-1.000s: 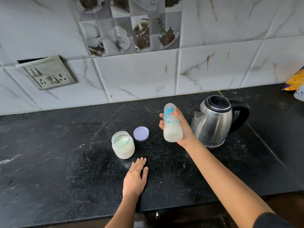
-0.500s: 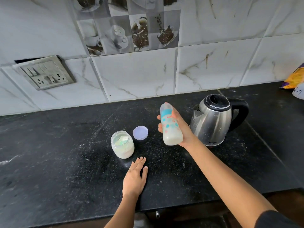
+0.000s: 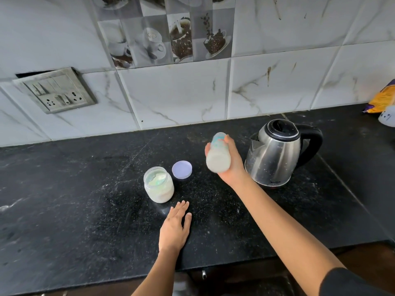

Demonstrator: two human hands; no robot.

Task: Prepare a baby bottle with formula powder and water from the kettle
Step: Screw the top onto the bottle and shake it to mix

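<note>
Spillage is your main risk: your right grip [image 3: 232, 164] is clamped round the baby bottle [image 3: 218, 155], which you hold in the air just beside the kettle [image 3: 275, 154], tilted with its milky base toward you and smeared by motion, so you look to be shaking the mix. Blur hides the top; if it is not screwed tight, liquid could spray over the tabletop [image 3: 85, 199]. A wide swing could knock the kettle, which is close to your knuckles, and a wet bottle could slip from your fingers. The formula jar [image 3: 158, 184] stands open with its lid [image 3: 182, 169] just beside it, so a splash could spoil the powder. Your left grip [image 3: 174, 227] lies flat on the tabletop near the jar, fingers straight, holding nothing. Against half a second ago, the bottle has tipped further and blurred, its blue print hardly readable; left grip, jar, lid and kettle have not moved.
</note>
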